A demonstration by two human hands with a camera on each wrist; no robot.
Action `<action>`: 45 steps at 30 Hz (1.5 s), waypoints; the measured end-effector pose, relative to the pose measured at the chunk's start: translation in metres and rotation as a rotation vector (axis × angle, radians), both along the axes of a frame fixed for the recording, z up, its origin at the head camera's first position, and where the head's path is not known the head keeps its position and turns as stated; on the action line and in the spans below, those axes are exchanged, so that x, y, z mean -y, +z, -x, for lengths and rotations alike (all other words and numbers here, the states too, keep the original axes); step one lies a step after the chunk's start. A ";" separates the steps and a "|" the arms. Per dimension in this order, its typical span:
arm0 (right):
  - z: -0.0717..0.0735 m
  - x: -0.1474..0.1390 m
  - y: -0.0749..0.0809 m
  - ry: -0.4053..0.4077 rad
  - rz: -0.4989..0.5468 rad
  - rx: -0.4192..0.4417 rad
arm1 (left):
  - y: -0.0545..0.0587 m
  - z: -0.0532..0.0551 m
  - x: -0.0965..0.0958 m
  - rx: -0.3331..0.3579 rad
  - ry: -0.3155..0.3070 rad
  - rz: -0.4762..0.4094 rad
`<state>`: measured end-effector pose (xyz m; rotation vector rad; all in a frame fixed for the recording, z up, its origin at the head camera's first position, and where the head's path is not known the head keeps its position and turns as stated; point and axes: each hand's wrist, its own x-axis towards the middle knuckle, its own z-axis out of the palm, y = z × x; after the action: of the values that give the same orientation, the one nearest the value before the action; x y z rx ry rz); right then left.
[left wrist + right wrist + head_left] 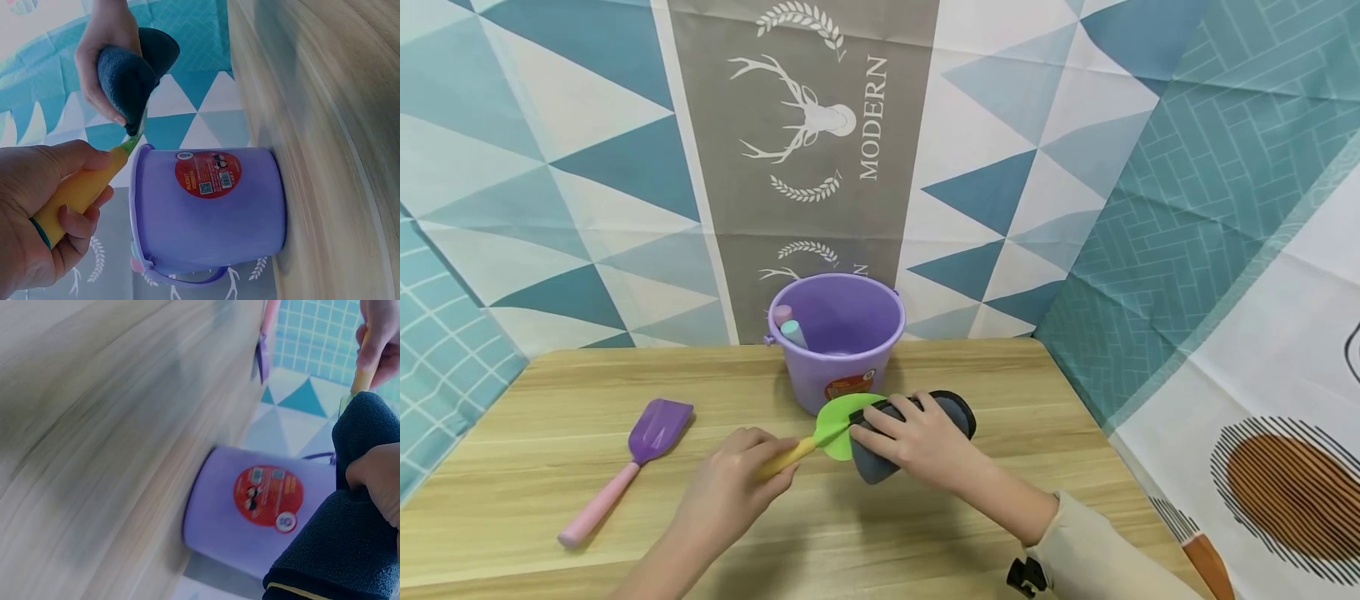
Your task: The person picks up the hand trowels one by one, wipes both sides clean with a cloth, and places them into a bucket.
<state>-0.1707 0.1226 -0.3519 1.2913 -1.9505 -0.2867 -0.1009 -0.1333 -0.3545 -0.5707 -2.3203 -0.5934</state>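
My left hand [730, 477] grips the yellow handle of a toy shovel [788, 458] with a flat lime-green head. The shovel is held above the table, in front of the purple bucket [805, 375]. My right hand [917, 442] holds a folded dark blue-grey cloth [871, 467] against the green head, covering its right part. In the left wrist view the cloth [122, 84] hangs folded in the right hand, by the shovel's far end. The right wrist view shows the cloth's dark edging with a yellow line; the green head is mostly hidden there.
A purple toy shovel [658, 429] with a pink handle lies at the left of the wooden table [985, 517]. Pink and mint handle ends [793, 332] stick up inside the bucket, at its left. Patterned cloth walls [985, 192] stand behind and beside the table.
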 end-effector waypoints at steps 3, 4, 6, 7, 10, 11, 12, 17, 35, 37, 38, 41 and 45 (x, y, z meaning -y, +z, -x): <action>0.004 -0.006 -0.002 -0.006 0.017 0.000 | -0.001 -0.001 0.002 -0.001 0.009 0.003; 0.005 -0.008 -0.002 -0.011 0.024 0.003 | -0.001 -0.002 0.003 0.003 0.013 0.002; 0.007 -0.013 -0.001 -0.018 0.045 0.000 | -0.001 -0.003 0.004 0.011 0.021 -0.002; 0.008 -0.015 -0.001 -0.025 0.056 0.004 | -0.001 -0.003 0.005 0.012 0.023 -0.005; 0.011 -0.019 0.000 -0.044 0.090 0.032 | -0.001 -0.004 0.007 0.018 0.031 -0.012; 0.011 -0.020 0.001 -0.047 0.100 0.041 | 0.000 -0.005 0.007 0.018 0.033 -0.014; 0.011 -0.020 0.002 -0.048 0.107 0.049 | 0.000 -0.005 0.007 0.021 0.037 -0.016; 0.006 -0.011 0.004 0.013 0.140 0.033 | 0.000 -0.004 0.004 0.041 0.056 -0.008; -0.009 0.022 0.006 0.051 0.093 -0.081 | 0.000 -0.001 -0.014 -0.022 0.008 0.023; -0.006 0.020 0.005 0.034 0.091 -0.100 | -0.001 -0.001 -0.013 -0.040 -0.002 0.020; -0.004 0.019 0.005 0.024 0.088 -0.103 | -0.001 -0.001 -0.012 -0.047 -0.006 0.019; 0.000 0.015 0.003 0.002 0.078 -0.111 | -0.002 -0.001 -0.010 -0.050 -0.013 0.010; 0.003 0.009 0.000 -0.029 0.052 -0.089 | -0.003 -0.001 -0.007 -0.050 -0.019 0.002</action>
<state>-0.1734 0.1139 -0.3515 1.1977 -1.8901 -0.3006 -0.1002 -0.1267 -0.3576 -0.6027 -2.2713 -0.5798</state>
